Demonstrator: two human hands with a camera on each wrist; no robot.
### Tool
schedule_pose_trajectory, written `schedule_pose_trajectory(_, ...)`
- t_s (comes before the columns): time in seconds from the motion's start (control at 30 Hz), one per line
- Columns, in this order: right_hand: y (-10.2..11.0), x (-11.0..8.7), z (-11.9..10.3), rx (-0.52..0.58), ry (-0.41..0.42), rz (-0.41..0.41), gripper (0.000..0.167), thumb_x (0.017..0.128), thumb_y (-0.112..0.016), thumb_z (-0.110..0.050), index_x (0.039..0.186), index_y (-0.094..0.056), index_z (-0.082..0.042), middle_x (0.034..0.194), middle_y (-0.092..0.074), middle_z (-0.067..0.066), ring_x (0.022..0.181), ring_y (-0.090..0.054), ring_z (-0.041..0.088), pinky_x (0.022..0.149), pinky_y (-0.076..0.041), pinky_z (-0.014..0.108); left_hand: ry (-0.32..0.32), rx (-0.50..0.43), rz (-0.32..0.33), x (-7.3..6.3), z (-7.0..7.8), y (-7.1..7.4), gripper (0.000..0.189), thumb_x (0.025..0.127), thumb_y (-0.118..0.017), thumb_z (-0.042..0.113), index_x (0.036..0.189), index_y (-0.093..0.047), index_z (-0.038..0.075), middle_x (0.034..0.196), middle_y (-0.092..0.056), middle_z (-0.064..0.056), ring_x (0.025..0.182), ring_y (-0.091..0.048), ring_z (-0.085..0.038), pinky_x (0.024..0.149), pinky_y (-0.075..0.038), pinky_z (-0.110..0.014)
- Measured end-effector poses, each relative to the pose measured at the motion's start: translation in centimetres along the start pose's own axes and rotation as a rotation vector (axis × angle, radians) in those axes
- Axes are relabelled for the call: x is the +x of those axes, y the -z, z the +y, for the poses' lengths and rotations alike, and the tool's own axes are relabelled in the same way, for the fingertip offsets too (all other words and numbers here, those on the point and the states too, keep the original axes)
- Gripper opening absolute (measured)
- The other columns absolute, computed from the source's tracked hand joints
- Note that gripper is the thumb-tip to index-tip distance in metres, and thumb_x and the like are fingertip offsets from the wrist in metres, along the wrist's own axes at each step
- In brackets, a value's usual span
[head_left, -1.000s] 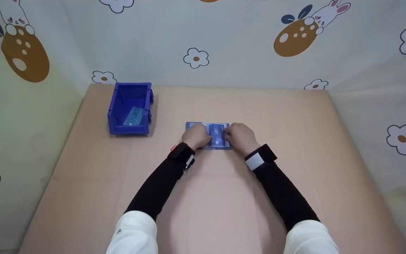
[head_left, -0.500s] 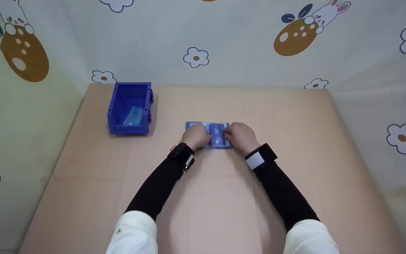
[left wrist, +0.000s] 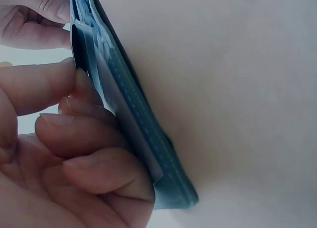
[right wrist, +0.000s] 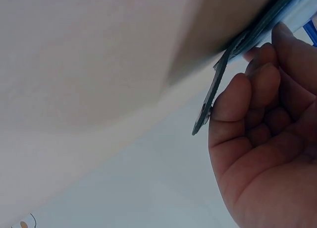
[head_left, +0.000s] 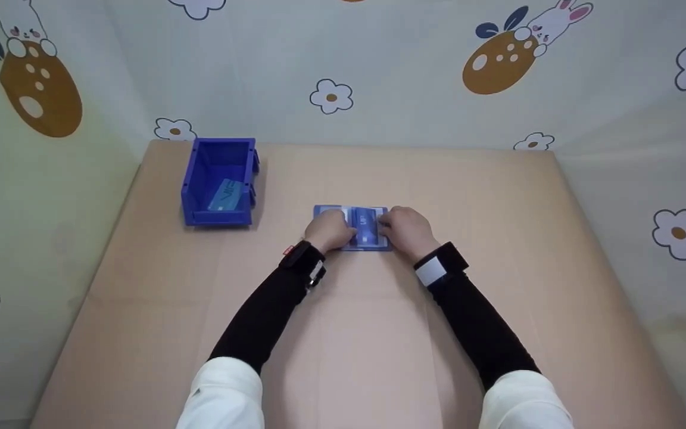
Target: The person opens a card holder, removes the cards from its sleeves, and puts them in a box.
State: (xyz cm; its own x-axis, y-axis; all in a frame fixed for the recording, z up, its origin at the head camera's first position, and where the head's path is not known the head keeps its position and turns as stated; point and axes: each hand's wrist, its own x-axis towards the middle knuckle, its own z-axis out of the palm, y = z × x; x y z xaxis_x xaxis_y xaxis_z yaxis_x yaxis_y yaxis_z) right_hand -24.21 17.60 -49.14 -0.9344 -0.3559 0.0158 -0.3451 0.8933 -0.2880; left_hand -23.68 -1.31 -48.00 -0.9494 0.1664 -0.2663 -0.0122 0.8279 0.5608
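A blue wallet (head_left: 384,244) with a stitched edge lies unfolded on the table. A blue card (head_left: 365,229) with white lettering stands at its right half, its edge raised in the left wrist view. My left hand (head_left: 326,230) covers part of the wallet's left half; its thumb and index finger pinch the card's left edge (left wrist: 79,48), the other fingers curled against the wallet. My right hand (head_left: 408,231) holds the wallet's right side, thumb and fingertips close to the card. A flap with a snap (right wrist: 205,114) sticks out beside the right fingers. Exact right fingertip contact is partly hidden.
A dark blue open-front bin (head_left: 221,218) stands at the back left of the table (head_left: 474,196). Inside it lies a teal card (head_left: 225,195) marked VIP. Patterned cloth walls (head_left: 414,83) border the table at the back and sides.
My left hand has shifted slightly to the left, and the card has moved a little left with it. The right hand and the wallet stay nearly still.
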Motion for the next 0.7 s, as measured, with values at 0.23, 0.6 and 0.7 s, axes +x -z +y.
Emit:
schedule_pose_trajectory(0.23,0.0,-0.1,0.1,-0.019,0.026,0.016,0.022,0.091,-0.070,-0.016,0.109,-0.075,-0.005,0.096,-0.069,0.014,0.092,-0.065,0.032,0.082,-0.051,0.045,-0.014,-0.052,-0.010,0.2,-0.7,0.3,0.028,0.090,-0.069,0.027,0.068,-0.058,0.013,0.067,-0.057,0.000,0.061,-0.052,-0.015,0.060,-0.041,-0.029)
schedule_pose_trajectory(0.6,-0.2,0.0,0.2,-0.015,0.037,0.033,0.020,0.090,-0.071,-0.014,0.107,-0.075,-0.005,0.094,-0.069,0.013,0.090,-0.066,0.031,0.080,-0.052,0.045,-0.051,-0.103,-0.007,0.1,-1.7,1.1,0.037,0.084,-0.068,0.020,0.058,-0.042,0.016,0.059,-0.043,0.004,0.055,-0.043,-0.014,0.053,-0.035,-0.028)
schedule_pose_trajectory(0.7,-0.2,0.0,0.2,-0.014,0.036,0.030,0.019,0.090,-0.071,-0.014,0.106,-0.075,-0.005,0.093,-0.068,0.013,0.089,-0.065,0.031,0.079,-0.051,0.045,-0.064,-0.128,0.000,0.0,-2.0,1.3,0.037,0.083,-0.067,0.019,0.058,-0.040,0.016,0.057,-0.038,0.005,0.054,-0.040,-0.014,0.053,-0.033,-0.028)
